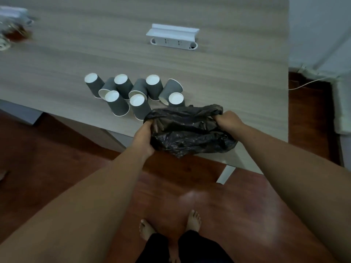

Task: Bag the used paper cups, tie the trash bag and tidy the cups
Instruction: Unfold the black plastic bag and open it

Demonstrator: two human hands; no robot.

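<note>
A crumpled black trash bag (pixel 190 130) lies at the near edge of the wooden table (pixel 228 82). My left hand (pixel 145 138) grips its left side and my right hand (pixel 227 120) grips its right rim, holding the mouth apart. Just beyond the bag stand several grey paper cups (pixel 121 92), most upside down with white bottoms up, a few tipped on their sides. One cup (pixel 175 99) is partly hidden behind the bag's rim.
A white socket box with its lid raised (pixel 173 37) is set into the table further back. Blurred items (pixel 13 29) sit at the far left corner. The table's right edge borders a white bed or cloth (pixel 341 103). My bare feet (pixel 193 221) stand on the red-brown floor.
</note>
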